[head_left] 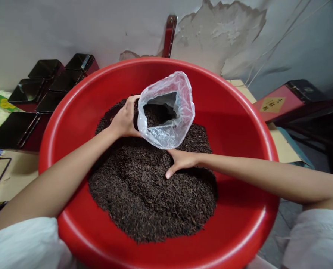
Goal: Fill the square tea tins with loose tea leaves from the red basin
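A large red plastic tub [239, 123] holds a broad heap of dark loose tea leaves [152, 198]. My left hand [127, 119] is wrapped round the side of a dark tea tin lined with a clear plastic bag [183, 112]. The bag's mouth flares over the tin's rim and faces me, and dark leaves show inside it. Just below the bag, my right hand [183, 160] rests at the heap with its thumb spread away from the fingers. Its fingertips are hidden under the bag's edge or in the leaves.
Several dark tins [26, 89] stand left of the tub beside colourful packaging [1, 101]. A pink tin with a yellow label [273, 104] is at the right, near cardboard [286, 144]. Behind the tub, a dark red strip [170, 35] leans on the peeling wall [217, 30].
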